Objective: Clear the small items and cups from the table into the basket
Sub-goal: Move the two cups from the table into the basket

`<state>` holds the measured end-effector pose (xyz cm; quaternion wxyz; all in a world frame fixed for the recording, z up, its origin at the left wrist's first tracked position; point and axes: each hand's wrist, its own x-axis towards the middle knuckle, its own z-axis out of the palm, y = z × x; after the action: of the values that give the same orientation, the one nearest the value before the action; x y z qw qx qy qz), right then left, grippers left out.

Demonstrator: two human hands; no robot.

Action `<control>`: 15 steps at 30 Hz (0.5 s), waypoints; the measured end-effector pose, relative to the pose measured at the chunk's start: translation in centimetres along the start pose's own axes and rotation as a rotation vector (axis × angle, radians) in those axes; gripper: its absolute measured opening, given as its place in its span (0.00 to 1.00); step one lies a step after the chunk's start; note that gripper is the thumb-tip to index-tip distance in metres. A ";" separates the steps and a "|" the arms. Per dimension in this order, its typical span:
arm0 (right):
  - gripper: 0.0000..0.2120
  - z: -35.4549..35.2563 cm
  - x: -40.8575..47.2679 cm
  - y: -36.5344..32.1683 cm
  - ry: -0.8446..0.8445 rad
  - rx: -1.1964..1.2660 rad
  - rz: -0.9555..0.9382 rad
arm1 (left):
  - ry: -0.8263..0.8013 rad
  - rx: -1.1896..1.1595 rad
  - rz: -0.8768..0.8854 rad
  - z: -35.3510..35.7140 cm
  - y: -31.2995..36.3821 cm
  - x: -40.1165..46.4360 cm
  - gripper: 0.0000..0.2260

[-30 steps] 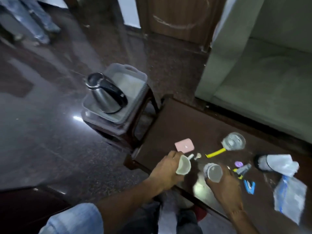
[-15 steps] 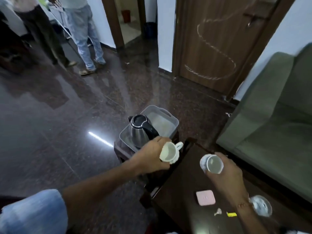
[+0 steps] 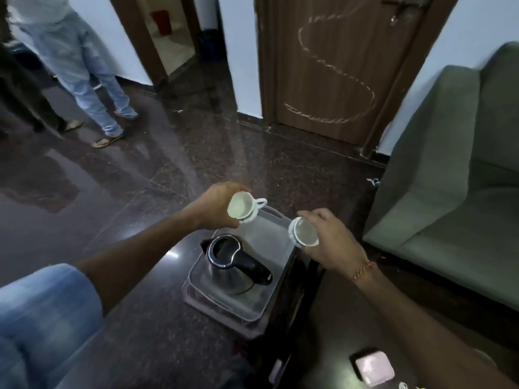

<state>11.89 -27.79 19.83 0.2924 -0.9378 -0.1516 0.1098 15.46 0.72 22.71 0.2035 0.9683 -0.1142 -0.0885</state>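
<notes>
Cups are held above the clear basket (image 3: 276,269) but not yet released, a white handled cup (image 3: 243,210) gripped in the left hand (image 3: 216,209) and a second, seemingly empty, cup (image 3: 304,231) clasped in the right hand (image 3: 328,242), while a pink item (image 3: 373,367) waits on the table (image 3: 323,346)

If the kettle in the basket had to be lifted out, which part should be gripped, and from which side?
Probably the black handle, taken from above. The kettle stands upright in the basket, its handle arching from the lid toward the table side, clear of the basket walls. Both hands, left and right, hold cups now.
</notes>
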 end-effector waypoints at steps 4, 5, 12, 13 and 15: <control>0.34 4.1 6.1 -0.2 -0.086 -0.037 0.047 | -0.195 0.057 0.117 2.3 -6.2 6.4 0.28; 0.34 5.2 7.4 -0.1 -0.105 -0.047 0.064 | -0.244 0.075 0.151 3.1 -7.4 7.6 0.27; 0.36 12.5 13.5 2.4 -0.171 -0.097 0.196 | -0.467 0.160 0.266 9.9 -13.8 13.4 0.30; 0.36 13.3 14.1 2.9 -0.181 -0.089 0.214 | -0.468 0.173 0.283 10.7 -14.4 13.8 0.31; 0.35 14.6 15.1 3.8 -0.192 -0.081 0.250 | -0.449 0.247 0.356 12.2 -15.4 14.4 0.32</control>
<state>22.50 -17.97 4.15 0.2228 -0.9455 -0.0653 0.2283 29.44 6.16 3.53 0.0661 0.9068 -0.3339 -0.2488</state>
